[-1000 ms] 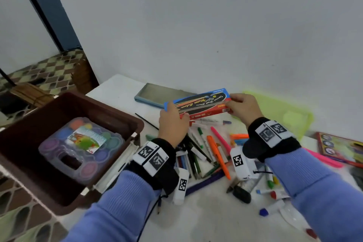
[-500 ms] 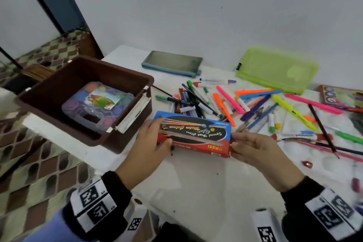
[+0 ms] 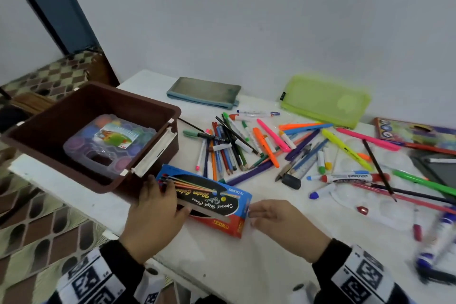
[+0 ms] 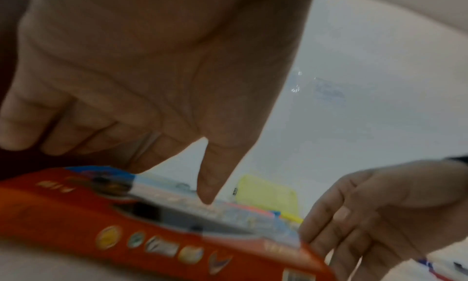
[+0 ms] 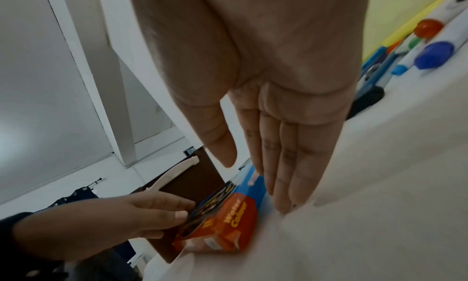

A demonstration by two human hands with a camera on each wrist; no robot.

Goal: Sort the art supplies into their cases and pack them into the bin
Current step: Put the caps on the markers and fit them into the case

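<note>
1. just right of the bin (image 3: 103, 106), on the counter (image 3: 271, 266), one watercolour box (image 3: 204, 202) lies with its long axis running away from the bin.
2. left hand (image 3: 153, 219) grips its near-bin end; right hand (image 3: 281, 222) rests with straight fingers (image 5: 281, 185) touching the far end.
3. count: one bin holding one paint case (image 3: 108, 143); two pouches beyond.
</note>
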